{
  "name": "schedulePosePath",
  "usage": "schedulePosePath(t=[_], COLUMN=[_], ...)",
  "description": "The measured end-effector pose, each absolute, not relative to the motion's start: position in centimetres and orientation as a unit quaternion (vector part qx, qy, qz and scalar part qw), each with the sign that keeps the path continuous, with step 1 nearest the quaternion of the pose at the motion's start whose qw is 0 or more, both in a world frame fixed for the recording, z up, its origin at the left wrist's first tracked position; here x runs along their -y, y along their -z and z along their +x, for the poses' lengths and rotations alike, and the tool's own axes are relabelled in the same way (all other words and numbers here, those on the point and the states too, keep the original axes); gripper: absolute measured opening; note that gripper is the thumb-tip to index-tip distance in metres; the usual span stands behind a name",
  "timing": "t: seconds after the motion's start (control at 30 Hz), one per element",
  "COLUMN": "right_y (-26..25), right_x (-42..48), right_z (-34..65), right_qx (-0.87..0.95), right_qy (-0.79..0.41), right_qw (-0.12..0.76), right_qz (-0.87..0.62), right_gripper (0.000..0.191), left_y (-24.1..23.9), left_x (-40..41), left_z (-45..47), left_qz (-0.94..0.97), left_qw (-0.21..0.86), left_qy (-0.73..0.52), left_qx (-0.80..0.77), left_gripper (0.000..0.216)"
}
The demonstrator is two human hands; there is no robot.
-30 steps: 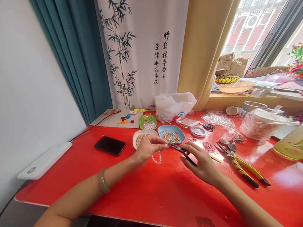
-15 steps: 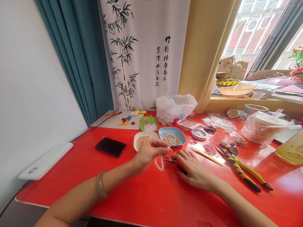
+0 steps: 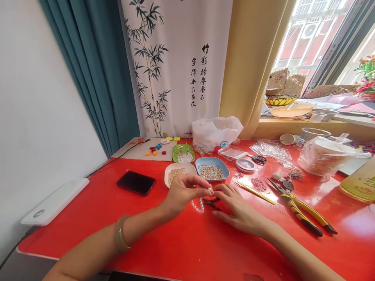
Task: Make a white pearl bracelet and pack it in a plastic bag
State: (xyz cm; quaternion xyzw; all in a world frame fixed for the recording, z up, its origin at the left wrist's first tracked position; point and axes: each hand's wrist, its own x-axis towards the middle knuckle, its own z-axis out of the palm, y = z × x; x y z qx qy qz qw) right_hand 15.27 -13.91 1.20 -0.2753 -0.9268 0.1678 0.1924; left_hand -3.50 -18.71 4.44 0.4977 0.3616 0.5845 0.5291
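Bead strand (image 3: 198, 210) hangs above the surface (image 3: 181, 246), its end pinched by left hand (image 3: 182, 192), presumably keeping the tip exposed. Right hand (image 3: 236, 206) just beside; grasp unclear. Small pliers (image 3: 211, 202) beneath it. 2 dishes (image 3: 212, 160) beyond, likely for easy reach.

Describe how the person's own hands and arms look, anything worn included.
The left hand and right hand are ungloved, their arms sleeveless as far as the view shows. A smooth, rounded, dull-green bangle circles the left forearm; nothing shows on the right wrist.
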Motion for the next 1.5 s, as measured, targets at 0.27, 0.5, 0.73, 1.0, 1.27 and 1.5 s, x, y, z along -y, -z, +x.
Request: schedulePosePath(t=[0.27, 0.5, 0.73, 1.0, 1.27, 1.5], right_y=[-3.7, -4.6, -4.6, -4.3, -3.8, -3.2], right_x=[15.9, 16.9, 17.1, 17.1, 16.8, 14.7], right_z=[14.7, 13.7, 13.3, 13.4, 13.5, 13.9], right_qx=[0.811, 0.804, 0.819, 0.823, 0.81, 0.683], right_qy=[-0.393, -0.327, -0.254, -0.227, -0.241, -0.472], right_qw=[0.354, 0.425, 0.46, 0.483, 0.48, 0.435], right_qz=[-0.251, -0.258, -0.231, -0.194, -0.236, -0.348], right_gripper=[0.018, 0.012, 0.01, 0.006, 0.012, 0.02], left_y=[-5.0, -4.6, -4.6, -4.1, -4.7, -4.3], left_x=[19.6, 19.9, 20.5, 20.9, 20.1, 17.3], left_z=[-3.1, -3.5, -4.1, -5.0, -3.9, -4.1], left_qz=[0.66, 0.786, 0.836, 0.86, 0.769, 0.471], left_qw=[0.328, 0.027, -0.098, -0.083, 0.167, 0.614], left_qy=[-0.543, -0.51, -0.447, -0.444, -0.473, -0.451], left_qx=[-0.402, -0.348, -0.302, -0.238, -0.397, -0.445], left_gripper=[0.006, 0.011, 0.021, 0.034, 0.011, 0.018])
